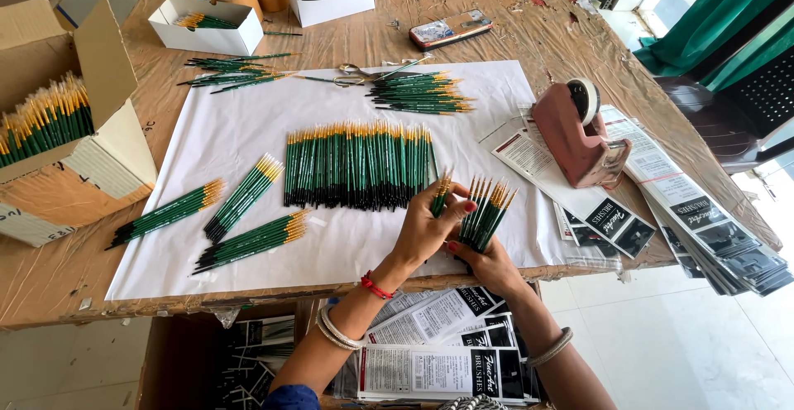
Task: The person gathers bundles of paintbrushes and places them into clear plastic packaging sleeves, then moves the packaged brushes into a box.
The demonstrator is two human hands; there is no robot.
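The left hand point(426, 226) is closed round a small bunch of brushes point(440, 196), and the right hand point(488, 263), just beside it, grips a fanned bundle of brushes point(485, 211) by the lower ends. These thin green handles look light, stiff and smooth, likely to slip or roll, so the middle of the bunch seems the safest hold. Just beyond the hands, a long row of brushes point(360, 166) lies on white paper point(347, 253) over the desk point(50, 282); a tape dispenser point(579, 133) sits further right.
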